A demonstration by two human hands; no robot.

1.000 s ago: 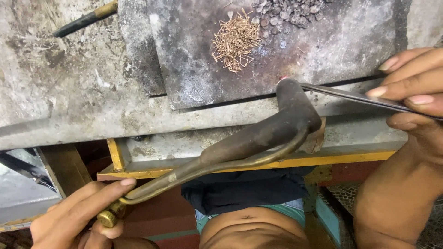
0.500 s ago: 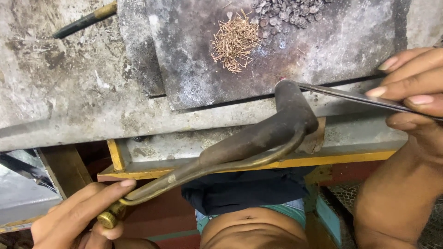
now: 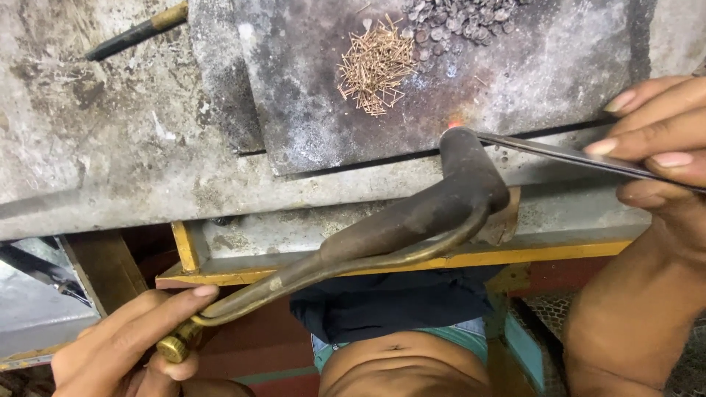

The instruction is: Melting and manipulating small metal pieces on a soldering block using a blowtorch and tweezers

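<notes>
At the far left, the left hand (image 3: 121, 345) wraps closed around the lower end of a blowtorch (image 3: 382, 231), thumb and forefinger close by the brass valve knob (image 3: 175, 347). The torch's dark curved body rises to the right, and its bent nozzle (image 3: 463, 158) points onto the front edge of a scorched slab (image 3: 515, 81) that lies on the grey workbench (image 3: 110, 147). Just past the nozzle tip a small orange glow (image 3: 456, 123) shows on the slab, which looks like the heated spot. Above it lie a heap of short copper-coloured wire bits (image 3: 376, 66) and a scatter of small grey round pieces (image 3: 456, 18). From the right, the right hand (image 3: 654, 147) pinches a pair of long thin tweezers (image 3: 559, 153) between fingers and thumb, their tips reaching to the glow; what they grip there is hidden behind the nozzle.

To do this heating well, I judge the nozzle should stay trained on the one spot, the tweezers steady and level, and the fingers well back from the heat, with the knob hand ready to trim the flame.

Compared with the picture a second ago, almost nothing differs: both hands, the torch and the tweezers keep the same places, and the wire heap lies undisturbed.
</notes>
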